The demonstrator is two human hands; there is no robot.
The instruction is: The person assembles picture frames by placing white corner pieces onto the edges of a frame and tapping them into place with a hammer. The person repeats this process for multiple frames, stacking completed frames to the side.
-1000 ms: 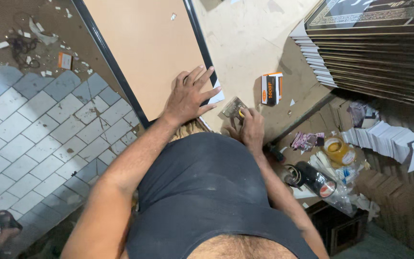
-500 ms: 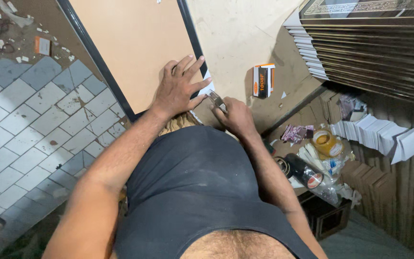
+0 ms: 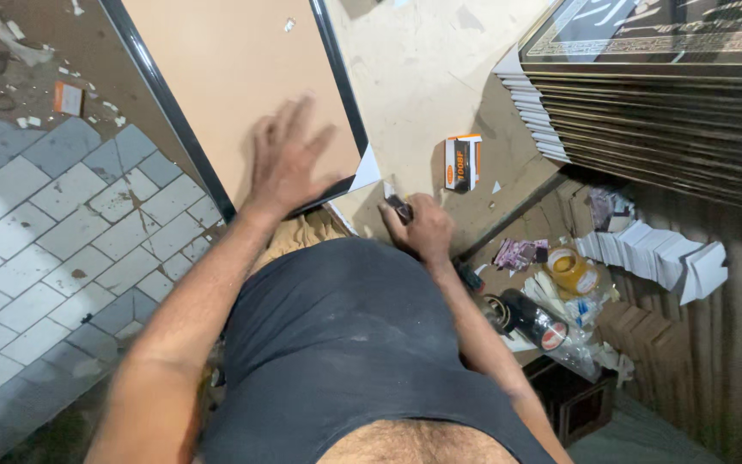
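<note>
A picture frame point(image 3: 242, 77) with a black rim and a tan backing board lies face down on the worn work table point(image 3: 422, 77), its near corner reaching the table's front edge. The left hand point(image 3: 289, 159) lies flat on the backing board close to that corner, fingers spread and pressed down. Just beside the corner, a white paper corner point(image 3: 366, 169) pokes out from under the rim. The right hand point(image 3: 422, 228) is closed around a small dark tool point(image 3: 398, 206) at the table edge, near the frame's corner but apart from it. A small orange and black box point(image 3: 462, 162) sits on the table past the right hand. Farther right, a stack of frames point(image 3: 663, 94) rises at the table's end. Below the edge, a yellow tape roll point(image 3: 570, 268) and a dark can point(image 3: 532, 318) lie among clutter. Grey tiled floor point(image 3: 53, 241) shows on the left.
</note>
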